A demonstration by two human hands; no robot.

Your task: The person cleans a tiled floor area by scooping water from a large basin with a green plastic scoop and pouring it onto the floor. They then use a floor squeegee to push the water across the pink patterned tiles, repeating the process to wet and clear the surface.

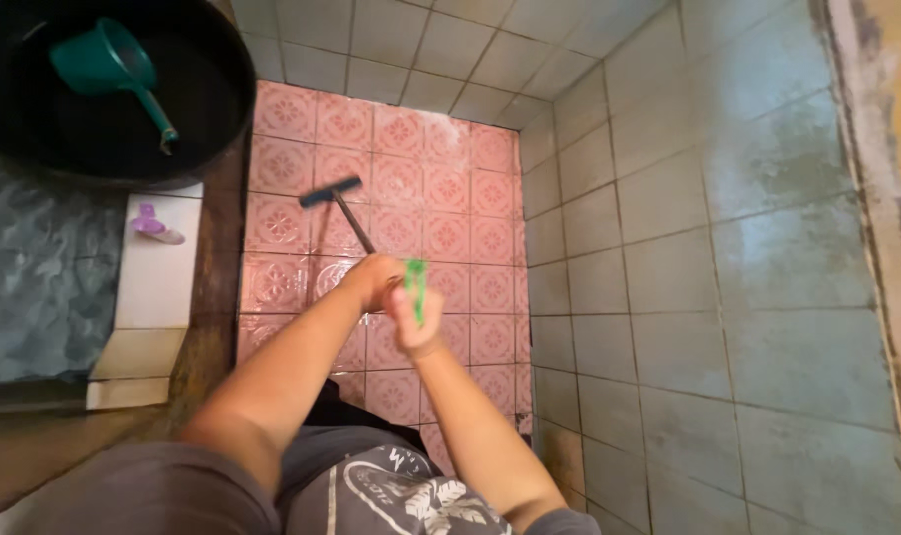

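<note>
Seen from above: the right hand [414,322] is clenched around the green top of the long-handled brush [331,191], and the left hand [376,280] grips the dark shaft just beyond it. The brush head rests on the pink tiled floor [450,238], well ahead of the hands. The floor appears wet, so a hard push could slip. Further left, a black basin [227,109] holds a green dipper [108,64].

pink floor [450,198] open, wall [668,248] right
</note>
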